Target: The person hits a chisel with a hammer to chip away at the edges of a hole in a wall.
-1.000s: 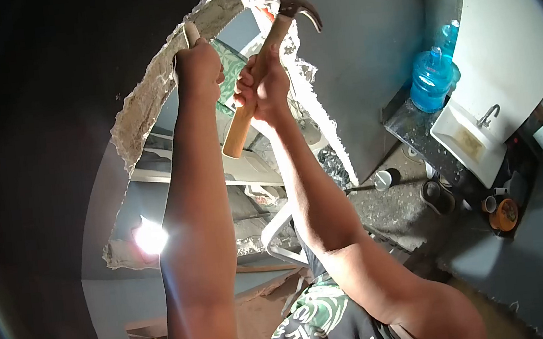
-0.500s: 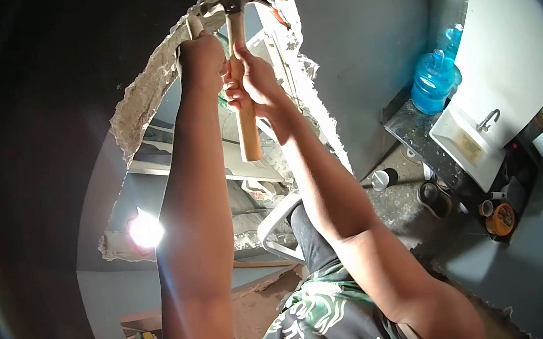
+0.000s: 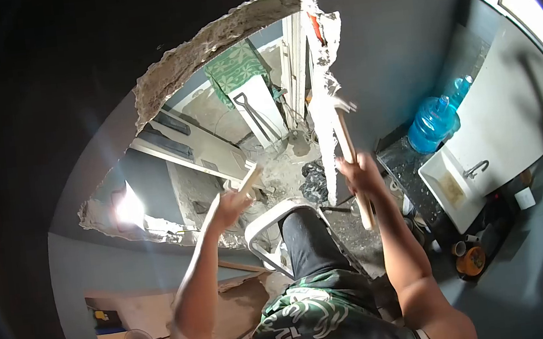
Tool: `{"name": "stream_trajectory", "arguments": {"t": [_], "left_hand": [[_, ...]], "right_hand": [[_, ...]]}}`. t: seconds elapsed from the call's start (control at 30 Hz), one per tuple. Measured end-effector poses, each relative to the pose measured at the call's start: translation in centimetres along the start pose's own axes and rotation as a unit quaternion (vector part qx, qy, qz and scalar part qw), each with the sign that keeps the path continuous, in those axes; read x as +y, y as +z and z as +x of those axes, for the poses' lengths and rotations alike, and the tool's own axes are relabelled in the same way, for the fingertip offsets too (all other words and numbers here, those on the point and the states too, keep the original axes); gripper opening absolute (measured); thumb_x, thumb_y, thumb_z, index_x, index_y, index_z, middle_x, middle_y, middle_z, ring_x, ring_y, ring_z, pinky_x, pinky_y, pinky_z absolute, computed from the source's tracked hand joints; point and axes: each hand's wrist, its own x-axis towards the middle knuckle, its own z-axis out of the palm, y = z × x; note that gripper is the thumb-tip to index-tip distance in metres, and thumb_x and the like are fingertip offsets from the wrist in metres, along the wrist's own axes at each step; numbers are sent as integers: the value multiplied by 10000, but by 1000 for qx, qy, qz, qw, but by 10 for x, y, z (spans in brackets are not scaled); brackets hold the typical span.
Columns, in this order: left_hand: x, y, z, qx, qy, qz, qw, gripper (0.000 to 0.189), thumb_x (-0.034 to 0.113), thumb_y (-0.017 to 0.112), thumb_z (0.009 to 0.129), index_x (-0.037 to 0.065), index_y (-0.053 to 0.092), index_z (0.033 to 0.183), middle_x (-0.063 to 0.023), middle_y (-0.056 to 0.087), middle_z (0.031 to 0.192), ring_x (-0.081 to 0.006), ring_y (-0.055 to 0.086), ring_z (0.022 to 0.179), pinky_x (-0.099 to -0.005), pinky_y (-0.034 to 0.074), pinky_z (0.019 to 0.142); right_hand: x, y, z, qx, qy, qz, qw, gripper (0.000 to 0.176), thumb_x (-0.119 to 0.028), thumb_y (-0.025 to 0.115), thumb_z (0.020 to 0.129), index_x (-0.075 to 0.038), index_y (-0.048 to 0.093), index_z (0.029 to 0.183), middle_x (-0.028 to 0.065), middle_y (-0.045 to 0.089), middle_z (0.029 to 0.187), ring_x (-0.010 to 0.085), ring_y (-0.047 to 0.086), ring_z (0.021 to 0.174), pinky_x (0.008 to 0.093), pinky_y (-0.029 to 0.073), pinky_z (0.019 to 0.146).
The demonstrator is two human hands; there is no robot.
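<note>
My right hand (image 3: 363, 176) is closed round the wooden handle of a claw hammer (image 3: 344, 135). The hammer's head points up, blurred, and overlaps the ragged right edge of a broken wall opening (image 3: 323, 118). Lower and to the left, my left hand (image 3: 228, 208) grips a short, pale, stick-like piece (image 3: 250, 177) whose upper end sticks out past the fingers; its lower part is hidden in the hand. Both hands are apart, in front of the opening. Rough broken masonry (image 3: 217, 33) forms the opening's top edge.
Below me a white metal frame (image 3: 258, 227) surrounds my leg. Through the opening show a shovel (image 3: 254, 115), a green patterned cloth (image 3: 234, 67) and a black bag (image 3: 313, 181). At right are blue water jugs (image 3: 431, 125) and a sink (image 3: 452, 190). A bright lamp (image 3: 128, 207) shines at left.
Both hands have come down from the opening's top edge and moved apart, the left with the pale piece, the right with the hammer. The view has shifted, showing more through the opening.
</note>
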Motion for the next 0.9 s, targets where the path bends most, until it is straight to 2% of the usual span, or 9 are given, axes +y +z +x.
{"name": "stream_trajectory", "arguments": {"t": [0.1,0.13,0.27,0.37,0.43,0.6,0.67,0.83,0.9], "left_hand": [[-79,55,-84,82,-117,-158,977,291,234,746,839,7,596,942,-6,556,762,-110,483,670,-300,426,583],[-155,96,-94,202,-30,-107,973,286,243,736,848,13,592,937,15,561,773,-91,479,666,-278,417,574],[-102,96,-116,181,-114,-158,964,251,224,720,849,1,624,912,25,524,700,-53,442,629,-244,378,546],[-58,93,-93,232,-11,-163,959,236,209,690,871,-1,613,945,23,515,699,-44,435,632,-232,372,545],[-27,80,-69,235,17,-233,944,283,173,657,902,-11,579,1102,34,503,705,-36,428,644,-215,363,558],[79,12,5,301,247,-247,887,359,93,641,913,4,491,1226,-34,584,763,-65,519,628,-227,439,561],[106,-22,39,243,245,-226,911,249,168,637,925,39,481,1070,6,530,717,-43,479,563,-216,404,497],[171,-71,126,401,256,-35,879,320,300,702,804,18,603,690,-34,539,541,-100,515,521,-315,433,505],[185,-83,148,435,255,-8,864,314,366,701,780,61,639,733,-116,624,599,-257,640,560,-390,506,563]], "right_hand": [[93,-9,-29,-71,66,-81,992,158,-160,594,879,-29,575,793,2,514,531,95,492,388,270,384,345],[105,-5,-40,-57,79,-136,986,152,-158,599,868,-23,583,800,18,531,541,112,512,398,277,391,356],[128,5,-58,-64,168,-285,941,180,-160,623,819,18,597,823,137,606,619,231,621,502,372,485,489],[163,9,-51,-35,-22,-280,959,254,-202,630,789,38,624,873,274,647,799,444,643,791,474,511,676],[144,26,-54,-1,-22,-286,958,225,-186,644,806,29,600,852,242,640,769,419,640,723,451,508,664],[91,44,-42,-62,18,114,991,240,-249,620,959,-87,576,787,-80,481,634,10,441,557,199,348,500],[120,43,-33,-48,29,90,994,268,-231,623,953,-61,570,753,-69,489,611,20,433,530,210,345,483],[121,62,-18,58,-24,-10,998,289,-204,627,947,-54,560,709,-66,483,582,21,421,512,213,324,468],[119,66,-9,58,-33,38,997,243,-205,620,947,-80,566,745,-50,483,533,37,444,430,224,332,390]]}}
